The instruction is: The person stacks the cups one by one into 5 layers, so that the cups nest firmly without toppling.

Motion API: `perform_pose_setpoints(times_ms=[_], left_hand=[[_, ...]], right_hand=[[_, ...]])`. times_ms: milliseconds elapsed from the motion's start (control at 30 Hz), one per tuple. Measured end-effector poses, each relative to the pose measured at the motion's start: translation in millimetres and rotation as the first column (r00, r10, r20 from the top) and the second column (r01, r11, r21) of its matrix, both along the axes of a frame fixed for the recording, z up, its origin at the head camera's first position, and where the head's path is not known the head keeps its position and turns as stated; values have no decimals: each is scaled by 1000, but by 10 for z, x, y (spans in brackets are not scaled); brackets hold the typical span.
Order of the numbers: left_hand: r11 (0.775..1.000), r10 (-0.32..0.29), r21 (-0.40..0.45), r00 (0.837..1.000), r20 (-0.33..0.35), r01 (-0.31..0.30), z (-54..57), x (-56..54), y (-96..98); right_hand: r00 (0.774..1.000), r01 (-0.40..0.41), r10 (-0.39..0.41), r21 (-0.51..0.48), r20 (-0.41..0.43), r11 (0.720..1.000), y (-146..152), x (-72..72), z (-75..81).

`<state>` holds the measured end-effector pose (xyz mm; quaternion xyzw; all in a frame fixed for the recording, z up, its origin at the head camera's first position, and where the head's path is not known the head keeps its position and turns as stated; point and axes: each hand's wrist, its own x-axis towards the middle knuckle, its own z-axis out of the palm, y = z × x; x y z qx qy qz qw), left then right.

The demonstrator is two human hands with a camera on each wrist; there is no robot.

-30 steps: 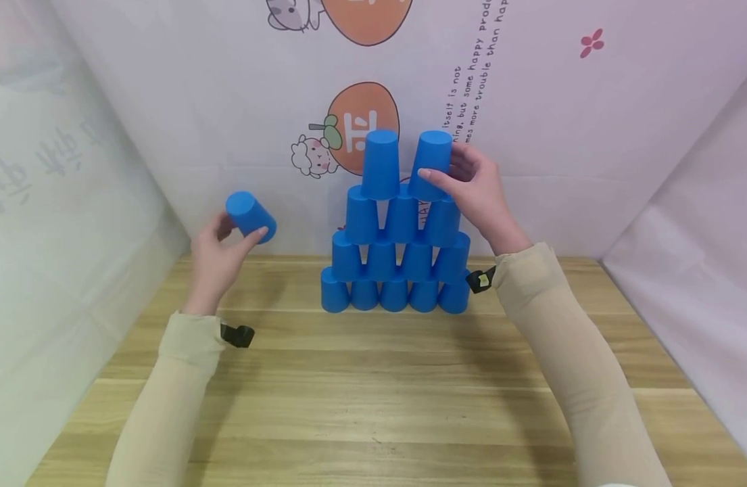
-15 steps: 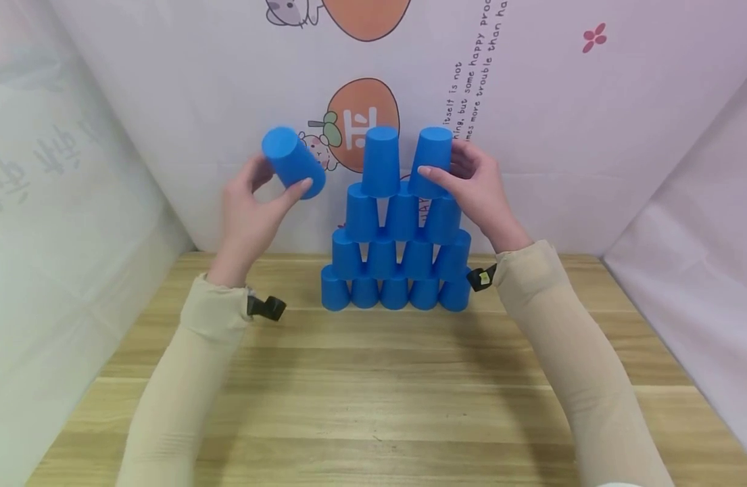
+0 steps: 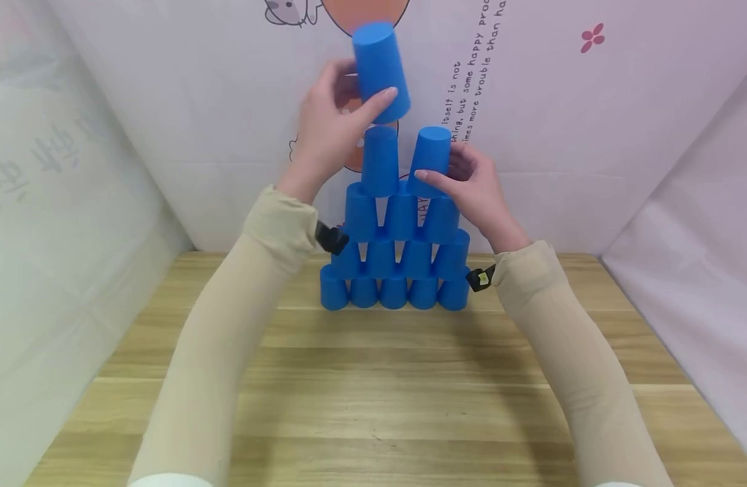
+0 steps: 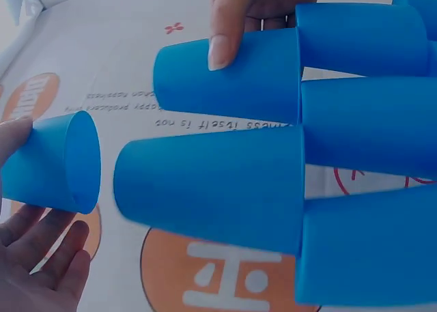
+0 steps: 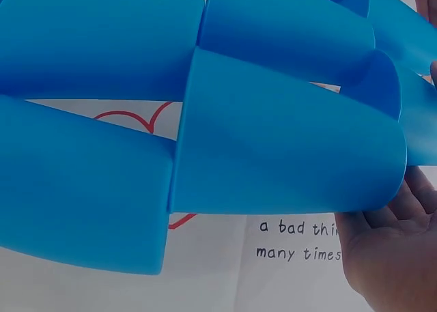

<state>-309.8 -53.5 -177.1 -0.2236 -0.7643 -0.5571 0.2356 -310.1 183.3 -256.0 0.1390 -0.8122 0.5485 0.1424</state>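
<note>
My left hand (image 3: pixel 332 125) grips a blue cup (image 3: pixel 380 71), turned mouth down and slightly tilted, in the air above the stack. Its thumb lies on the near side; in the left wrist view the cup's open rim (image 4: pixel 83 162) shows. Below it stands a pyramid of upturned blue cups. Two cups form the top row: the left one (image 3: pixel 380 162) stands free of any hand, while my right hand (image 3: pixel 481 196) holds the right one (image 3: pixel 432 159), thumb in front and fingers behind. In the right wrist view, fingers of that hand (image 5: pixel 396 250) lie against a cup.
Lower rows of blue cups (image 3: pixel 393 292) rest on a wooden table (image 3: pixel 373 385). Behind the stack hangs a white printed backdrop (image 3: pixel 531 101), close to the cups. White sheets (image 3: pixel 63 203) wall off both sides.
My left hand has carried its cup up and to the right, from left of the pyramid to above its top row. My right hand stays on the right top cup.
</note>
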Motion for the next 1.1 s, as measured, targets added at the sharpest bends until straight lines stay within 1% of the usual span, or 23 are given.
perform_pose_setpoints(times_ms=[100,233,333,533,600,733,933,1100], left_hand=[[999,-8,-53,999,40,10,25,-94,125],[989,23,-151,996,82,-11,-5,-158,204],[980,39,-200,995,97,-19,-39,-172,224],[969,47,-248,992,121,-16,-67,-163,230],[968,48,-249,991,126,-15,-69,-159,226],[976,45,-218,992,119,-18,-64,-139,197],[985,54,-165,996,64,-42,-69,-61,85],[991,70,-113,998,7,-69,-130,33,-87]], right_hand=[[1000,-7,7,2,-8,1000,8,-11,-12],[1000,-12,12,8,-8,1000,7,-11,-18],[1000,-13,13,12,-1,1000,8,-7,-16],[1000,-25,25,8,5,1000,9,-9,-20],[1000,-30,30,8,2,1000,7,-10,-22],[1000,-26,26,13,1,1000,7,-7,-23],[1000,-22,22,20,1,1000,25,-9,-33],[1000,-23,23,20,-5,1000,94,12,-51]])
